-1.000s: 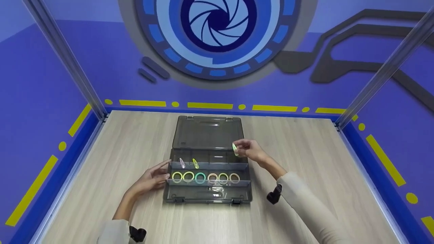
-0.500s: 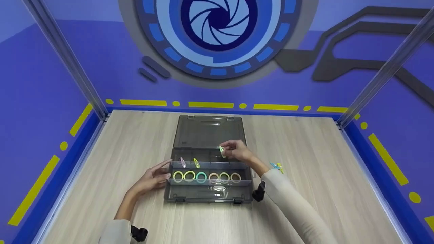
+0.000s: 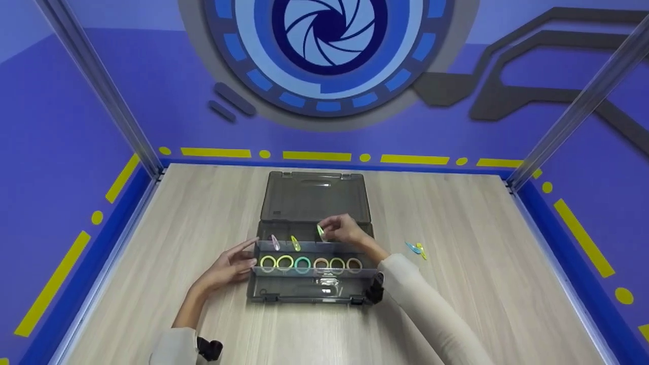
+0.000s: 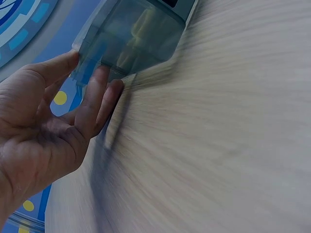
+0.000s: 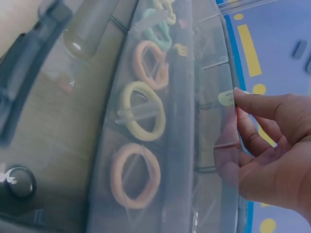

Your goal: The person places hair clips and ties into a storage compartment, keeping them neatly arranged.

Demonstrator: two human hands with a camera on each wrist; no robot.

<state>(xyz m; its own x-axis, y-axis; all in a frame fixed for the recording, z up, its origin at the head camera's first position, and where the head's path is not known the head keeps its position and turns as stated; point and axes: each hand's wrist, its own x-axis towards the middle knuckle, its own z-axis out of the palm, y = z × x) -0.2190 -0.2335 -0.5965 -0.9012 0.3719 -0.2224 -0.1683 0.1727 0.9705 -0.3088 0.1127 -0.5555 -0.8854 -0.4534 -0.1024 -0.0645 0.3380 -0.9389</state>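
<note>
A dark translucent organizer box (image 3: 313,295) lies with its lid (image 3: 315,197) folded back. My right hand (image 3: 345,229) is over the rear compartment and pinches a pale green snap hair clip (image 3: 320,232) between thumb and fingers. The clip's end shows at the fingertips in the right wrist view. Left of it, a lilac hair clip (image 3: 275,242) and a yellow hair clip (image 3: 295,243) stand along the divider. My left hand (image 3: 225,267) rests its extended fingers against the box's left end (image 4: 141,41). Several hair ties, among them a teal hair tie (image 3: 302,265), line the middle compartment.
A blue hair clip (image 3: 412,248) and another yellow hair clip (image 3: 422,251) lie on the wooden table (image 3: 456,213) right of the box. Blue printed panels (image 3: 228,137) and metal posts (image 3: 109,96) enclose the back and sides.
My right hand has moved left and slightly down over the rear compartment, with the pale green clip still pinched. The clips on the table came into view. My left hand stays at the box.
</note>
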